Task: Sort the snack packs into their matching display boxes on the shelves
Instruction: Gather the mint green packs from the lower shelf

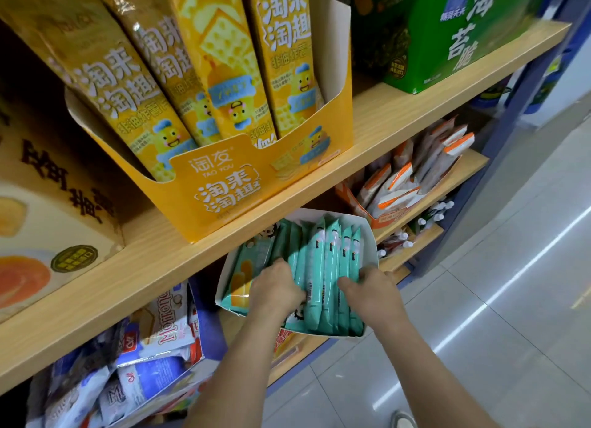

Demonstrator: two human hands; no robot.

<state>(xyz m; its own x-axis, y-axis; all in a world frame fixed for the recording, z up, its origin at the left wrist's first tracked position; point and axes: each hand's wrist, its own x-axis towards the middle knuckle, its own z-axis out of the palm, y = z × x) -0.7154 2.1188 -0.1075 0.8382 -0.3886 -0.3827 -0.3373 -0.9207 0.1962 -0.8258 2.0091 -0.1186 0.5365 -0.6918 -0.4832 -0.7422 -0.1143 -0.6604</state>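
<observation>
Between left hand (275,290) and right hand (374,295), teal snack packs (319,261) are gripped; above, a yellow box (281,184) is marked "TAO YOU".

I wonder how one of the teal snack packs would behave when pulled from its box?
Probably light and floppy: the teal snack packs are thin film pouches leaning on each other. Likely slippery, since the film looks glossy. Neighbours may slump once one leaves the white display box.
</observation>
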